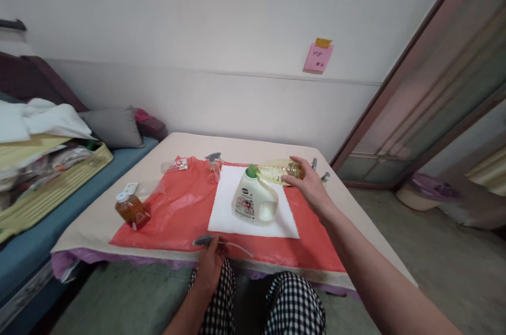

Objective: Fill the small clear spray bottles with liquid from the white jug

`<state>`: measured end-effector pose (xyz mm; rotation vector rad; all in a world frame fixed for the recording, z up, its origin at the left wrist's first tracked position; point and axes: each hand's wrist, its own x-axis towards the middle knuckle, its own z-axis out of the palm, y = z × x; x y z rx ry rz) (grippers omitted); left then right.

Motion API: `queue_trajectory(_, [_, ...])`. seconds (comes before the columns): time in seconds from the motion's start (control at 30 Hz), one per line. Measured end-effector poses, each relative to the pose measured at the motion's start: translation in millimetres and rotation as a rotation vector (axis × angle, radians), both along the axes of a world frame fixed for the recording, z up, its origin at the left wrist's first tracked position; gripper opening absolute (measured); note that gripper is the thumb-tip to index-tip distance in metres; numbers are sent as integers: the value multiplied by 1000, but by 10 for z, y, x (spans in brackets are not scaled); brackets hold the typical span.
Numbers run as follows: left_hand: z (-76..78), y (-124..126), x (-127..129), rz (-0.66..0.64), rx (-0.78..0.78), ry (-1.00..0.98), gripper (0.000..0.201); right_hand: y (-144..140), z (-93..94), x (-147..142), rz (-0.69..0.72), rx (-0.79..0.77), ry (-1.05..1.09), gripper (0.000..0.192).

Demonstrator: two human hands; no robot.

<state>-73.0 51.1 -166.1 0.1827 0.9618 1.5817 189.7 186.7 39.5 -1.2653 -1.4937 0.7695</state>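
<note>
A: Holds what, with the right hand point(309, 186)?

B: Grips a clear bottle of yellow liquid point(272, 171) by the end farther from the cream jug point(253, 199), with fingers point(295, 159) and thumb curled around it. Tips it almost flat, just right of the jug's top, with the nearer end at the green fitting point(251, 170) in the jug's mouth. Touching or barely apart? Too small to tell.

A: And with the left hand point(210, 264)?

B: Pinches a dark spray head point(203, 240) between narrowed fingers, on the near side of the jug and somewhat to its left. Also shows a thin pale tube point(239, 247), directly in front of the jug.

A: And the jug itself?

B: Stands upright on a white cloth point(222, 211), over a red sheet point(177, 219) spread on the counter point(90, 219).

A: Anything left of the jug?

B: Yes: near it, a clear spray bottle point(213, 173); well apart, farther left, an amber bottle with a white cap point(132, 211).

A: And beyond the jug?

B: High on the wall point(237, 103), to the jug's right, a pink note point(318, 57).
</note>
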Motion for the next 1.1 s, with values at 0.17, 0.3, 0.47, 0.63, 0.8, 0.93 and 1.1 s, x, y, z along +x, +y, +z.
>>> queue_trajectory(0.17, [-7,-24,12,-11,2,13,45,11,226,-144,-18,35,-97,74])
queue_trajectory(0.3, [-13,-26,20,-18,4,21,45,46,335,-254,-18,69,-130,79])
queue_trajectory(0.47, [-22,-25,25,-11,7,23,44,116,468,-381,-15,110,-174,77])
queue_trajectory(0.63, [-9,-37,33,-4,10,17,43,183,545,-472,19,171,-217,72])
queue_trajectory(0.8, [0,-45,35,7,8,15,45,184,560,-515,37,208,-249,73])
queue_trajectory(0.93, [6,-49,39,-1,11,12,45,167,547,-508,38,206,-245,75])
queue_trajectory(1.1, [23,-54,37,-14,15,15,44,130,536,-471,35,178,-184,79])
